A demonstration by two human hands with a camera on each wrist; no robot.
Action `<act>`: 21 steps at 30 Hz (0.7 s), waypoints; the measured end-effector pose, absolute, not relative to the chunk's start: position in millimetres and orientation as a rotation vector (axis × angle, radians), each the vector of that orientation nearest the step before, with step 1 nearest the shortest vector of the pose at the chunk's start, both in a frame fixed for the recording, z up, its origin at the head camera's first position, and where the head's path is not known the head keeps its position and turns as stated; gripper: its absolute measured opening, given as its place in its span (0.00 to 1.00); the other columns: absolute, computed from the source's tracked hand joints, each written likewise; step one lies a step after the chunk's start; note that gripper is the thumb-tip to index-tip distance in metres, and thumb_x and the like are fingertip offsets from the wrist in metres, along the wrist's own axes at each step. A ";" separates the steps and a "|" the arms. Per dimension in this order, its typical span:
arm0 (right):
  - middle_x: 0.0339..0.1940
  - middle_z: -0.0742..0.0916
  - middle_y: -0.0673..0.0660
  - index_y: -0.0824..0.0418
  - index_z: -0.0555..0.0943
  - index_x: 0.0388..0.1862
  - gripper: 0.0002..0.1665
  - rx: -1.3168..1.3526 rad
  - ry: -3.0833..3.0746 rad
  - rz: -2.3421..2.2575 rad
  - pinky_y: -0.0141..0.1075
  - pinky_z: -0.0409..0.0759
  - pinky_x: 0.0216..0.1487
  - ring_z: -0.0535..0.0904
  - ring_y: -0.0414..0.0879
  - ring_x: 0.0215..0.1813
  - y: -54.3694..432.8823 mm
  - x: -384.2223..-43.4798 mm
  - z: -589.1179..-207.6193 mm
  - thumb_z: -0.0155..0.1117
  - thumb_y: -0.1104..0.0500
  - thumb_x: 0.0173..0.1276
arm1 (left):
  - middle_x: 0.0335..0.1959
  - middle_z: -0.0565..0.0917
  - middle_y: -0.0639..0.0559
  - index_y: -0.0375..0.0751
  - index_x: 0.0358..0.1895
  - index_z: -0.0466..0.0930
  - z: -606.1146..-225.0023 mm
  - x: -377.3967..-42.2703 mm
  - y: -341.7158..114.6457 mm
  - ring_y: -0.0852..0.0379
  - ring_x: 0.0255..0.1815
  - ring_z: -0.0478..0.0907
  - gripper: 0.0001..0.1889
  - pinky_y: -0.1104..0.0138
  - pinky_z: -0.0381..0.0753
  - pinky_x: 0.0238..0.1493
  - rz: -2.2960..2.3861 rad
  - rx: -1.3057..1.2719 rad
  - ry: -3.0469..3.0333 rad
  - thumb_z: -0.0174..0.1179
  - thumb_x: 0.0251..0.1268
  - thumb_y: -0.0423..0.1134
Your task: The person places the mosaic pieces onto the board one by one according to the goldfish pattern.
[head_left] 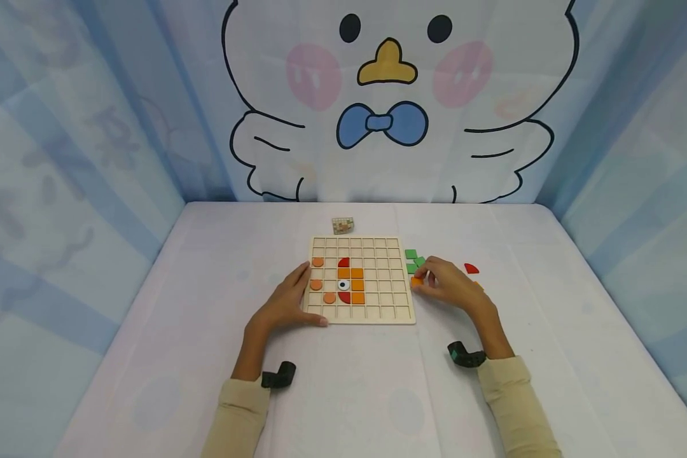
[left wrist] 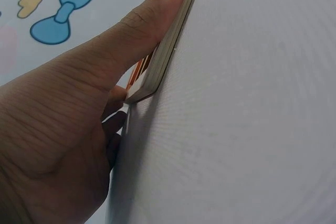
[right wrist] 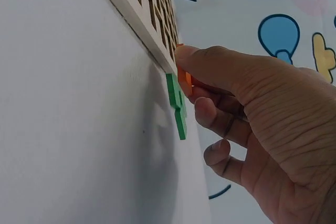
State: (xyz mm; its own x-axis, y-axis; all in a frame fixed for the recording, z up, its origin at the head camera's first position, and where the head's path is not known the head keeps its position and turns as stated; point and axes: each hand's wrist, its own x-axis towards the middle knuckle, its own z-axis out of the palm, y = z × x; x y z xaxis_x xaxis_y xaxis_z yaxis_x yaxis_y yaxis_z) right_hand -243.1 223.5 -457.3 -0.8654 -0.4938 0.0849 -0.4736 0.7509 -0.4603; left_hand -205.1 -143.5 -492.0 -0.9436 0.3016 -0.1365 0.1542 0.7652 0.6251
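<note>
A pale wooden grid board [head_left: 386, 273] lies flat on the table. My left hand [head_left: 286, 300] rests at its near left corner, thumb stretched along the near edge and fingers along the left side. Pinched between thumb and forefinger of my right hand [head_left: 448, 282] is an orange tile [right wrist: 185, 81], just off the board's right edge. Set in the grid are several orange square tiles [head_left: 357, 285], red rounded pieces [head_left: 344, 297], an eye tile [head_left: 343, 285] and several orange discs [head_left: 329, 298]. Green tiles [head_left: 411, 254] lie close beyond my right fingertips.
A loose red piece [head_left: 471, 268] lies right of my right hand, with an orange piece [head_left: 478, 285] partly hidden near the wrist. Behind the board sits a small patterned card or block [head_left: 343, 225]. A printed curtain [head_left: 389, 165] hangs at the table's far edge.
</note>
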 end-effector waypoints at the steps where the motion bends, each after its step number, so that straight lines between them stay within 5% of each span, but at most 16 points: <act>1: 0.37 0.81 0.54 0.64 0.83 0.41 0.13 -0.821 2.900 -0.744 0.29 0.73 0.34 0.74 0.44 0.36 221.5 -243.9 -456.9 0.72 0.58 0.61 | 0.81 0.43 0.48 0.42 0.79 0.40 -491.9 -205.3 -143.3 0.47 0.81 0.43 0.69 0.50 0.53 0.78 0.935 0.359 2.731 0.77 0.37 0.64; 21: 0.38 0.81 0.54 0.62 0.83 0.42 0.15 -0.881 2.878 -0.755 0.30 0.71 0.34 0.71 0.41 0.33 180.0 -260.6 -460.6 0.72 0.55 0.62 | 0.81 0.44 0.45 0.39 0.79 0.42 -488.2 -203.1 -143.3 0.44 0.81 0.44 0.69 0.48 0.54 0.77 0.969 0.380 2.727 0.76 0.38 0.63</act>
